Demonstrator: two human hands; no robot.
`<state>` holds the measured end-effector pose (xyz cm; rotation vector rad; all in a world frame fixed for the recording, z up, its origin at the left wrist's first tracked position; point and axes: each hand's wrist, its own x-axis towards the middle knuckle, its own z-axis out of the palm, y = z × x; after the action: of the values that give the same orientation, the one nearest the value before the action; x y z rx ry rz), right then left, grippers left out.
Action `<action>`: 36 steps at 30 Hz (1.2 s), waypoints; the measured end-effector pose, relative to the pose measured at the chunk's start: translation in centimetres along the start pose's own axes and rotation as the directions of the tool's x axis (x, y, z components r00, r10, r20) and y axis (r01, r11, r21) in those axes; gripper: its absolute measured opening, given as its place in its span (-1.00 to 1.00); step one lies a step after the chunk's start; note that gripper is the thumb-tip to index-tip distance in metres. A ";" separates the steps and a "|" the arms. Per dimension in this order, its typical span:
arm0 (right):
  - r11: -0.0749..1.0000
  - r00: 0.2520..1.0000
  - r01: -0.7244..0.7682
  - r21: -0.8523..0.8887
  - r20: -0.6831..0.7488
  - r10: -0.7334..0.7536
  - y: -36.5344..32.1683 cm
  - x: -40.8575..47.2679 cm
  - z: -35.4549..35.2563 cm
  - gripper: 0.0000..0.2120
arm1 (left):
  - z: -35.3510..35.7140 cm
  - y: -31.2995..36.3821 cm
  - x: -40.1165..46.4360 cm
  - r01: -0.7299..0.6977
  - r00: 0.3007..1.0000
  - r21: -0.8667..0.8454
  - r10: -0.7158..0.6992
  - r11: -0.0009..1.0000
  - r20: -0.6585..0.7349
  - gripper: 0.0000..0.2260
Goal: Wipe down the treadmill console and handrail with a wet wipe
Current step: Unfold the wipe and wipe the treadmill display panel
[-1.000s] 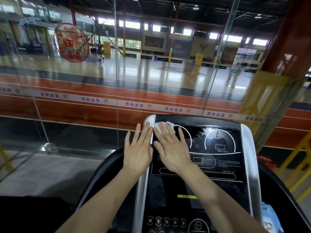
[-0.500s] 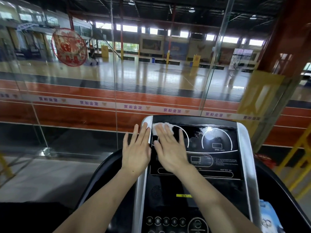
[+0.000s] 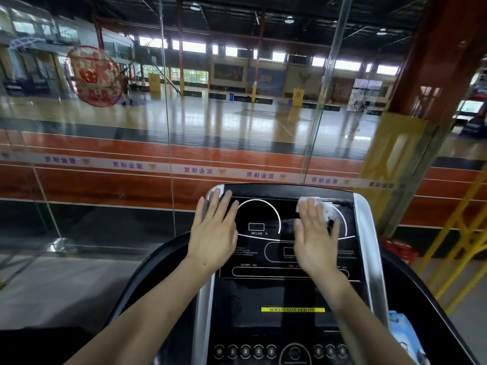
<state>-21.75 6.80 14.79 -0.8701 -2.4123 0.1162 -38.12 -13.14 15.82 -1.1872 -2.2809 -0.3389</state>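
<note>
Treadmill console [image 3: 290, 293] fills the lower middle of the view, its button row [image 3: 279, 351] nearest the wearer and a yellow warning strip [image 3: 293, 309] just above. A blue wipe packet [image 3: 403, 335] sits at the console's right edge. Farther up, on the dark display panel [image 3: 263, 233], the left hand [image 3: 213, 233] lies flat with fingers spread, holding nothing, over the silver left trim [image 3: 204, 312]. The right hand [image 3: 316, 241] presses flat on the panel's upper right, the white wet wipe [image 3: 305, 200] pinned under its fingertips. A smeary sheen beside the wipe suggests the top of the display is being covered now; the lower panel, buttons and black handrail [image 3: 158, 262] look untouched, so most of the job seems left. Beyond stands a glass wall [image 3: 105, 154].
</note>
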 end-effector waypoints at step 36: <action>0.994 0.997 -0.030 -0.106 0.062 0.037 9.0 -1.9 -2.9 -0.31 | -0.2 10.8 5.5 -0.064 0.990 -0.087 0.074 0.994 0.117 -0.46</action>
<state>-13.96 12.41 13.97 -0.9677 -2.4828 0.0310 -31.82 -3.20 18.84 -1.3586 -2.3412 -0.3477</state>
